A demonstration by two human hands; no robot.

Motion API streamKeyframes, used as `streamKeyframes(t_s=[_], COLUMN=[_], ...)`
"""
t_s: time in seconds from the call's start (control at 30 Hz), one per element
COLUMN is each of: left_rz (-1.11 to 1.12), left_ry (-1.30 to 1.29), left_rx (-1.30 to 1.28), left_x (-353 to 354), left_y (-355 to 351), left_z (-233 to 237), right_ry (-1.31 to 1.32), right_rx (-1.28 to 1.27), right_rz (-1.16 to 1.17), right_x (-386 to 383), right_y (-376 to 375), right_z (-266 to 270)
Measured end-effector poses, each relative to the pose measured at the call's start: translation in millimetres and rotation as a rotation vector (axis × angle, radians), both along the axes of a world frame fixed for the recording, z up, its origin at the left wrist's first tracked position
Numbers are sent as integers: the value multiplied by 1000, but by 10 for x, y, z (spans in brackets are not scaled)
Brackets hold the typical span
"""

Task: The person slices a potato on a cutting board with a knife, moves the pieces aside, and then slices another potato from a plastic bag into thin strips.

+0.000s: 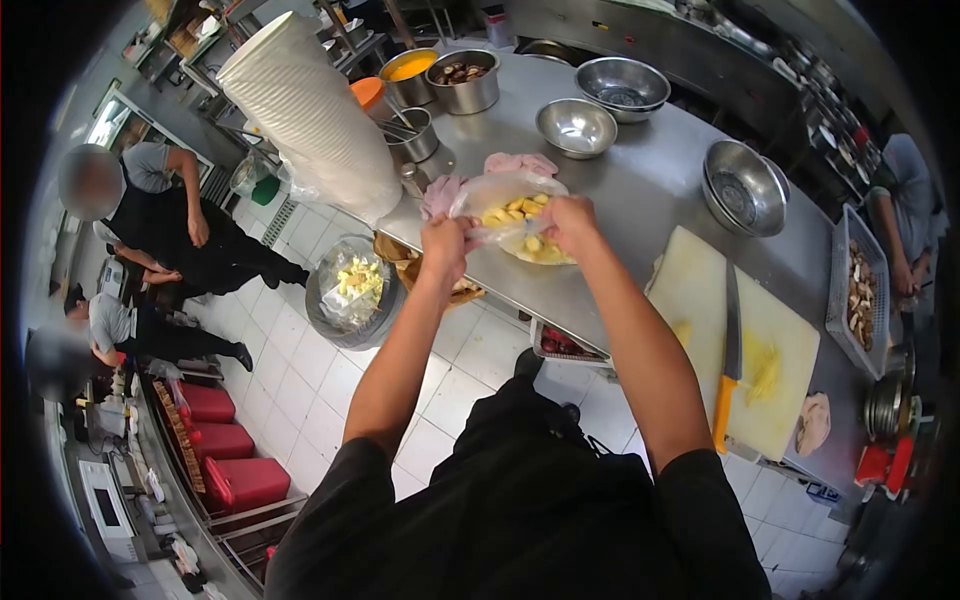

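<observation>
A clear plastic bag with yellow pieces inside rests at the near edge of the steel table. My left hand is closed on the bag's left side. On its right side, my right hand grips the plastic too. Pink cloths lie just behind the bag. To the right, a knife with an orange handle lies on a white cutting board, beside a yellow smear.
Steel bowls and pots stand farther back. A tall stack of white containers rises at the left. Below it is a lined bin. A crate of mushrooms sits far right. Several people stand around.
</observation>
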State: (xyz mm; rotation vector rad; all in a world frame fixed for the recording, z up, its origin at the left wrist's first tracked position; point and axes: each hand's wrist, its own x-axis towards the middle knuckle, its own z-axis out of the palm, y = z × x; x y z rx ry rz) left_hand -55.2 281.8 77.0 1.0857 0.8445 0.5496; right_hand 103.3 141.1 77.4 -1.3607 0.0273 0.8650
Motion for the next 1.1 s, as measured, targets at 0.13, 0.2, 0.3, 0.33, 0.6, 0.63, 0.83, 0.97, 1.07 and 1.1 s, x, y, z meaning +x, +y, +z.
streamKeyframes(t_s=[0.13,0.2,0.3,0.33,0.6,0.63,0.83,0.97,1.07,1.1], left_rz=[-7,-3,30,-6,-89,-43,-333,-1042,-1226,-1233], left_ry=[-79,-148,-146,-175,218,206,-65,-158,-242,-255], left_rx=[52,46,29,18,340,581,1249,902,882,879], left_x=[103,77,-20,-66,-285,-315,-472,-442,-354,-313], left_y=[509,545,483,525,-202,-299,-1200,-2015,-2437,-2546], left_z=[190,322,386,342,23,62,572,191,147,172], right_ry=[242,263,178,163,-295,-412,-528,-666,-700,-703], right_rx=[467,589,668,683,-184,-211,-308,-557,-768,-828], right_rz=[-131,-128,-79,-39,-32,-52,-272,-443,-552,-593], right_x=[124,66,-127,-108,-74,-69,-497,-925,-1208,-1304], right_y=[337,363,240,185,-807,-1022,-2736,-3722,-4094,-4210], right_z=[-141,-99,151,107,130,29,226,62,32,-12])
